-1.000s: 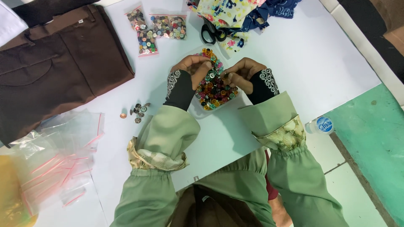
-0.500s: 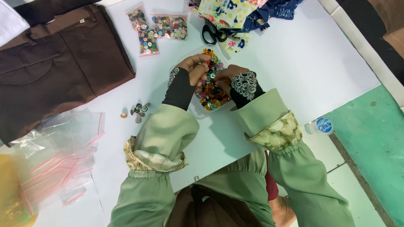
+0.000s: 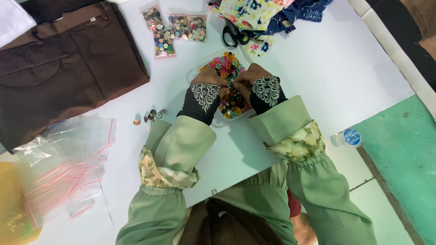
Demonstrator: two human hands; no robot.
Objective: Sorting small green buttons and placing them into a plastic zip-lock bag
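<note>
A clear plastic bag of colourful buttons [image 3: 225, 68] lies on the white table [image 3: 318, 68]. Both my hands rest on it, fingertips meeting over the buttons. My left hand [image 3: 210, 82] and my right hand [image 3: 247, 79] wear black embroidered cuffs under green sleeves. The fingers pinch at the pile; what they hold is hidden by the hands themselves.
Two small zip bags of buttons [image 3: 175, 29] lie behind, black-handled scissors [image 3: 232, 34] and floral fabric [image 3: 254, 16] at the back. Brown trousers [image 3: 59, 68] at left. A few loose metal buttons [image 3: 152, 115], empty zip bags [image 3: 63, 163], and a bottle [image 3: 345, 137] at the table's right edge.
My hands have drawn closer together over the button bag, and the right wrist has turned so its embroidered cuff faces up.
</note>
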